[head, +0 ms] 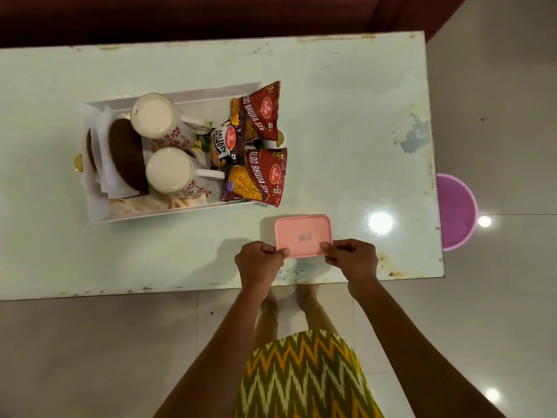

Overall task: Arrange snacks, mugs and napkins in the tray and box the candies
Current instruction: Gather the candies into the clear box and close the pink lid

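**PINK BOX AT NEAR TABLE EDGE, BOTH HANDS ON IT**

- Item 1: pink box (303, 235), flat lid showing, on table (361, 116), near edge, right of centre.
- L hand (259, 262) pinches near-left corner: thumb on top, fingers curled.
- R hand (351, 259) pinches near-right corner, same way.
- Item 2: white tray (180, 211), far-left of box, not touching it. Holds 2 mugs (156, 116), napkins (102, 122) at left end, 3 snack pkts (259, 176) at right end.
- Misc: purple tub (455, 212) on floor, right of table.
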